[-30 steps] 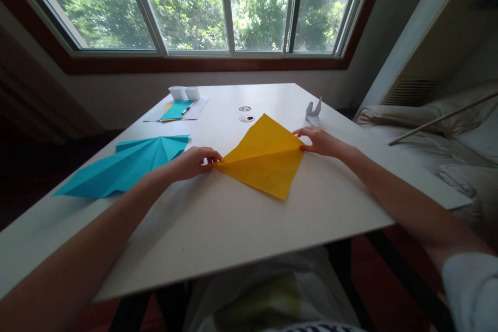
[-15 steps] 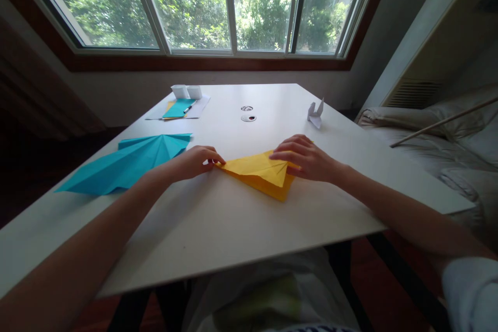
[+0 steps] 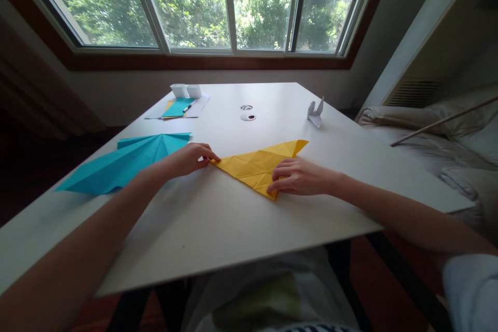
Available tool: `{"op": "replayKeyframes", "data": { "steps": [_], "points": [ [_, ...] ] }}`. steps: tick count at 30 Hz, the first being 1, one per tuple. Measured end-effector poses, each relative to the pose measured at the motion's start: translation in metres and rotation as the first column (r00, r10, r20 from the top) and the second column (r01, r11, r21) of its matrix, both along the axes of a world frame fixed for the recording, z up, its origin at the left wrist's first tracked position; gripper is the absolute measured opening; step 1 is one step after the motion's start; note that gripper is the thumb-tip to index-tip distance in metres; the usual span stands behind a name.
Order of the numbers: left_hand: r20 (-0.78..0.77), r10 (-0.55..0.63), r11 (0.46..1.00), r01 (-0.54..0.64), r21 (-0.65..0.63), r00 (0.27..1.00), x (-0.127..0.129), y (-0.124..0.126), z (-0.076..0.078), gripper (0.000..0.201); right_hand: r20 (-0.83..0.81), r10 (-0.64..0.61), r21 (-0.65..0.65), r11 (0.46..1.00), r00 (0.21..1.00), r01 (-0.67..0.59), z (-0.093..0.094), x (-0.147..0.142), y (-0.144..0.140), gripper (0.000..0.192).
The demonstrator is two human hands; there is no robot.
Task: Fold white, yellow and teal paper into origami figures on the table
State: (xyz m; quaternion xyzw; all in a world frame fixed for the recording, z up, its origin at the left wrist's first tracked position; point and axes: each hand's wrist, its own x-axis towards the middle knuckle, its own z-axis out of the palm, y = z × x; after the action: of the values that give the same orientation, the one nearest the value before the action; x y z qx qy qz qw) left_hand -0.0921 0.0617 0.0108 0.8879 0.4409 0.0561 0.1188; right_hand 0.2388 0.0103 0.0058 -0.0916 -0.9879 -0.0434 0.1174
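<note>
Left hand [image 3: 190, 157] and right hand [image 3: 299, 176] are both on the yellow paper [image 3: 247, 163] — the left pinching its left corner, the right resting curled fingers by its near corner, though whether these grip or only press I cannot tell. Beyond stands a wide window [image 3: 190, 5]. Before it is the white table [image 3: 218, 238], with a folded blue paper [image 3: 132, 163] beside the left forearm. Yellow paper lies creased and doubled over between the hands, one tip jutting out past the right. Farther back are a small teal sheet [image 3: 176, 108], a white folded figure [image 3: 315, 114], two round discs [image 3: 248, 117] and a pen [image 3: 187, 108] — this last on the sheet.
</note>
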Motion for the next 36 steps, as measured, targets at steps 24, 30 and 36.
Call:
{"op": "replayKeyframes", "data": {
  "steps": [24,30,36],
  "points": [
    [0.015,-0.016,1.0,0.016,-0.007,1.0,-0.0022,0.0017,-0.0015,0.033,0.007,0.018,-0.142,0.99,1.0,-0.017,-0.0008,-0.0007,0.0016,0.014],
    [0.016,0.006,1.0,-0.005,-0.023,1.0,-0.0023,0.0016,0.0006,0.035,-0.004,0.012,-0.172,0.985,1.0,-0.013,-0.0011,-0.0004,0.0016,0.013],
    [-0.011,-0.019,1.0,0.019,-0.018,1.0,-0.0054,0.003,0.0014,0.033,-0.011,-0.011,-0.213,0.977,1.0,0.009,-0.002,0.0003,0.0019,0.013]
  ]
}}
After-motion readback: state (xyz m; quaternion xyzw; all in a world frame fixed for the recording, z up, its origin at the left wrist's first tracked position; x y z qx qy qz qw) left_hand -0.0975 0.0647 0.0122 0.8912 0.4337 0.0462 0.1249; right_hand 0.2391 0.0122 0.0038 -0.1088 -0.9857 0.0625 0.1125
